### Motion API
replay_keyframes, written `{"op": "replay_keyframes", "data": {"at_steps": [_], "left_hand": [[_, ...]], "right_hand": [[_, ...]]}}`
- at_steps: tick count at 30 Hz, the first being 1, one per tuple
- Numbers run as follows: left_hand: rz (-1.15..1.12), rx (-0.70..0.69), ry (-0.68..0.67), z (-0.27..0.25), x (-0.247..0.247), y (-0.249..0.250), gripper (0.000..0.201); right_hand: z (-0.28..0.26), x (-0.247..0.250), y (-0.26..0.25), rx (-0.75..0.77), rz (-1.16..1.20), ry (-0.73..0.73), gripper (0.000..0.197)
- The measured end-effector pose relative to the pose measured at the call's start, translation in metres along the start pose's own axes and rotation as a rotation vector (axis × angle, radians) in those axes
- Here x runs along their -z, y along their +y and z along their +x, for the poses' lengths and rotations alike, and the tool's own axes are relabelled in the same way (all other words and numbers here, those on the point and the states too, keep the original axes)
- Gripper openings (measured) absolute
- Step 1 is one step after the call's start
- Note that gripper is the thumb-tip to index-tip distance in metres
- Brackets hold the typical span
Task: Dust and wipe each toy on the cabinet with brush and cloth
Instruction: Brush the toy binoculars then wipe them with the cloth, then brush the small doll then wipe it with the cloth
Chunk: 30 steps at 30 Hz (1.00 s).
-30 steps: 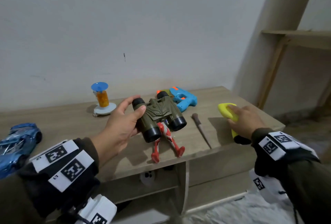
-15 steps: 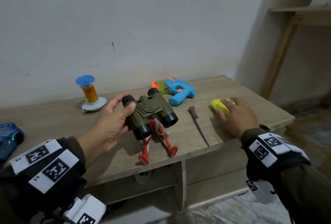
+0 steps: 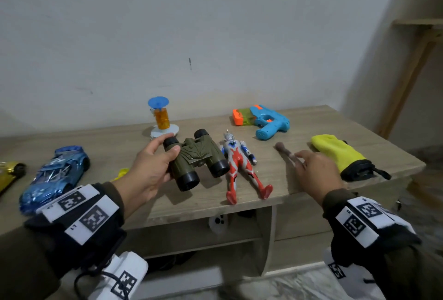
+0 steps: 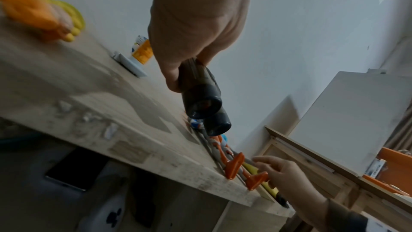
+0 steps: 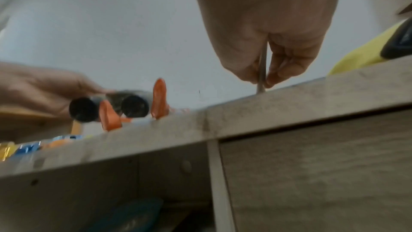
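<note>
Switching tools: my right hand (image 3: pixel 316 175) has left the yellow cloth (image 3: pixel 335 153), which it was on half a second ago, and is now at the brush (image 3: pixel 284 151). The right wrist view shows thumb and fingers pinching the thin brush handle just above the bench (image 3: pixel 311 122) edge; the head view shows the brush tip sticking out past my fingers toward the wall. Whether the brush is fully off the bench I cannot tell.

My left hand (image 3: pixel 148 170) grips the binoculars (image 3: pixel 199 158), fingers curled round the left barrel, thumb near the eyepiece. They were over the figure (image 3: pixel 239 168) before; now they sit to its left and the whole figure shows, lying flat with feet at the front edge.

The cloth lies alone near the right end of the bench, a dark part at its near end.

Other toys on the bench:
- blue water gun (image 3: pixel 268 120) near the wall
- small stand toy with blue top (image 3: pixel 160 117) behind the binoculars
- blue car (image 3: pixel 55 175) on the left
- gold car (image 3: pixel 9 172) at the far left edge
- something yellow (image 3: pixel 121 174) just behind my left wrist, mostly hidden

Judgement: cloth down and brush pinched means dusting the binoculars comes next. Next I need to lift the brush and bring its bristles to the binoculars. The other toys look untouched, so the task seems early.
</note>
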<state>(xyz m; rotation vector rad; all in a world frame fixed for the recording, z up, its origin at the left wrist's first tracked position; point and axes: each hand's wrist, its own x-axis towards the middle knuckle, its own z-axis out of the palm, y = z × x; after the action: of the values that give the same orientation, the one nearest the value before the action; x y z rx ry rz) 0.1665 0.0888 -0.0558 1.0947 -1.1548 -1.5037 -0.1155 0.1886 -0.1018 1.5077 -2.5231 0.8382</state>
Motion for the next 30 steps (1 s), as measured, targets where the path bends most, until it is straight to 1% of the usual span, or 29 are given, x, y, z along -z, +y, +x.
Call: {"op": "replay_keyframes", "data": {"at_steps": [4, 6, 11, 13, 17, 21, 24, 27, 30], "left_hand": [[0.029, 0.052, 0.018, 0.004, 0.014, -0.004, 0.042], [0.048, 0.084, 0.01, 0.009, 0.018, -0.006, 0.044], [0.15, 0.148, 0.013, 0.024, 0.026, -0.012, 0.046], [0.205, 0.143, 0.022, 0.028, 0.028, -0.015, 0.046], [0.317, 0.113, 0.02, 0.034, 0.033, -0.02, 0.041], [0.413, 0.056, 0.009, 0.036, 0.039, -0.016, 0.037], [0.417, 0.016, 0.012, 0.035, 0.048, -0.008, 0.031], [0.429, -0.033, 0.069, 0.034, 0.069, 0.009, 0.013], [0.436, -0.065, 0.139, 0.034, 0.1, 0.024, 0.013]], "right_hand": [[-0.002, 0.019, -0.024, -0.014, 0.204, 0.194, 0.021], [-0.003, 0.028, -0.041, -0.021, 0.31, 0.24, 0.019], [-0.012, 0.037, -0.082, 0.0, 0.567, 0.195, 0.017], [-0.014, 0.033, -0.095, 0.001, 0.679, 0.179, 0.013], [-0.024, 0.025, -0.12, -0.037, 0.871, 0.115, 0.017], [-0.032, 0.019, -0.144, -0.039, 0.933, 0.046, 0.012], [-0.035, 0.014, -0.163, -0.051, 1.012, -0.01, 0.013], [-0.039, 0.008, -0.181, -0.039, 1.052, -0.048, 0.011], [-0.043, -0.002, -0.198, -0.011, 1.076, -0.086, 0.011]]}}
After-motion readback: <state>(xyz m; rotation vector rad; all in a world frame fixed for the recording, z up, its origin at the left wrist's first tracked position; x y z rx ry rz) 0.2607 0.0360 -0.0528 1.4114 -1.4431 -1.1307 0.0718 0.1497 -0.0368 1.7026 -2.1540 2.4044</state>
